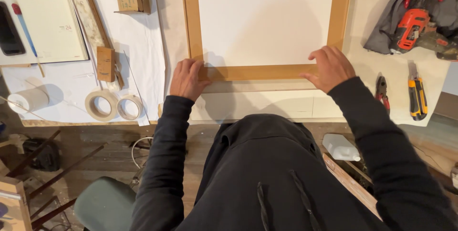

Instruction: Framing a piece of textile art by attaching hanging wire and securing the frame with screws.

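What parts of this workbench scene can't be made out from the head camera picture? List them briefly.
- Wooden frame: its top is cut off by the picture's upper edge.
- Left hand and right hand: palms face down, so their grip underneath is hidden.
- Red power tool: partly cut off at the right edge.

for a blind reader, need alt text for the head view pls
Both hands press on the near rail of a wooden frame lying over white board on a workbench: left hand at the near-left corner, right hand further right. Tape rolls lie left, a utility knife right.
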